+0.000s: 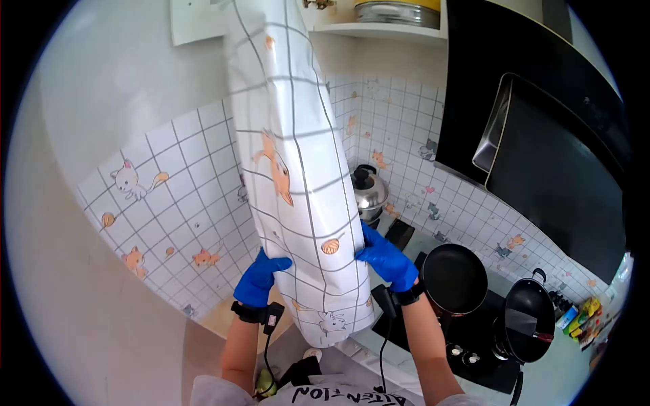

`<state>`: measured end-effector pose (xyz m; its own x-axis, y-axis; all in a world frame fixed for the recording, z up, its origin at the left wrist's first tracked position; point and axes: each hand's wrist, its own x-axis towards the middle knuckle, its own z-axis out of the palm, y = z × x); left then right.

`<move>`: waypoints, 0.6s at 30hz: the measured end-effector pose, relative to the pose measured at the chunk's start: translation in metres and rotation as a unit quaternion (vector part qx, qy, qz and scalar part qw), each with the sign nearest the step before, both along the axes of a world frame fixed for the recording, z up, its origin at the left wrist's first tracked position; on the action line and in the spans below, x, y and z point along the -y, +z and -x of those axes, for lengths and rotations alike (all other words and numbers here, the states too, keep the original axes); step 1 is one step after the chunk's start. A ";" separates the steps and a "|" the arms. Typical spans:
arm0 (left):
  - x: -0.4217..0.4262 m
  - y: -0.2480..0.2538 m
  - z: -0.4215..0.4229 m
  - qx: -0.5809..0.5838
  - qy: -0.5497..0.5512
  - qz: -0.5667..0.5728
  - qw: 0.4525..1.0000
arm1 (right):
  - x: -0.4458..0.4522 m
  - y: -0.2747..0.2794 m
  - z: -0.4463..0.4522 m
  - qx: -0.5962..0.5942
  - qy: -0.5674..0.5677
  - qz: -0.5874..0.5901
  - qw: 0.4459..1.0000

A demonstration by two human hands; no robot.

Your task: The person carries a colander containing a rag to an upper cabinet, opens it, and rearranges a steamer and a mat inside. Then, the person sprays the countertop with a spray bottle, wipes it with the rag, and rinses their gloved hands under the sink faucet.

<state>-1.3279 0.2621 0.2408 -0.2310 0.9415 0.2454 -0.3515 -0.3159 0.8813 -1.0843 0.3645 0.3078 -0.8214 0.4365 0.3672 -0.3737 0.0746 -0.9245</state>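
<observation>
Clamps a long white sheet (301,210), printed with a grid and cats, between both blue-gloved hands. Grips its left edge with the left hand (263,279), with the thumb over the front, and its opposite edge with the right hand (387,257). Holds it upright ahead of the body, creased lengthwise, near the similarly patterned wall (152,223). Hides part of a lidded pot (369,195) behind it. Has a frying pan (453,279) and a wok (531,296) to the right, on the stove (477,331) at the tabletop (565,355).

Sheet (305,183): wht w/ gry grid, orng-cat print.
</observation>
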 end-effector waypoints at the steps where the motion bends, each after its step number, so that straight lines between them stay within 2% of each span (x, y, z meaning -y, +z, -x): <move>1: 0.004 -0.007 -0.004 0.006 -0.016 0.024 1.000 | 0.003 -0.011 -0.002 0.033 -0.001 -0.002 0.999; 2: 0.004 -0.017 -0.005 0.007 -0.008 0.026 1.000 | 0.004 -0.021 -0.003 0.064 -0.002 -0.008 0.998; 3: 0.003 -0.031 -0.006 -0.021 0.001 0.029 0.999 | 0.007 -0.032 -0.001 0.036 0.009 -0.015 0.999; 5: 0.005 -0.042 -0.009 -0.050 0.010 0.030 0.998 | 0.023 -0.035 -0.001 0.040 -0.029 0.039 0.998; 7: 0.014 -0.045 -0.011 0.043 -0.004 0.059 0.997 | 0.019 -0.045 -0.007 0.039 -0.030 0.076 0.996; 11: -0.004 -0.071 -0.010 0.073 -0.057 0.020 0.996 | 0.014 -0.066 -0.021 0.000 -0.074 0.180 0.981; 12: -0.008 -0.058 -0.022 0.075 -0.060 0.021 0.995 | 0.011 -0.074 -0.025 0.001 -0.078 0.181 0.980; 14: -0.015 -0.017 -0.050 -0.077 0.069 0.003 0.995 | 0.005 -0.086 -0.030 -0.011 -0.166 0.204 0.965; 17: -0.028 -0.027 -0.047 -0.148 0.056 -0.071 0.985 | 0.013 -0.071 -0.037 -0.014 -0.217 0.175 0.960; 18: -0.019 -0.039 -0.044 -0.110 0.017 -0.027 0.993 | 0.011 -0.070 -0.036 -0.003 -0.194 0.167 0.967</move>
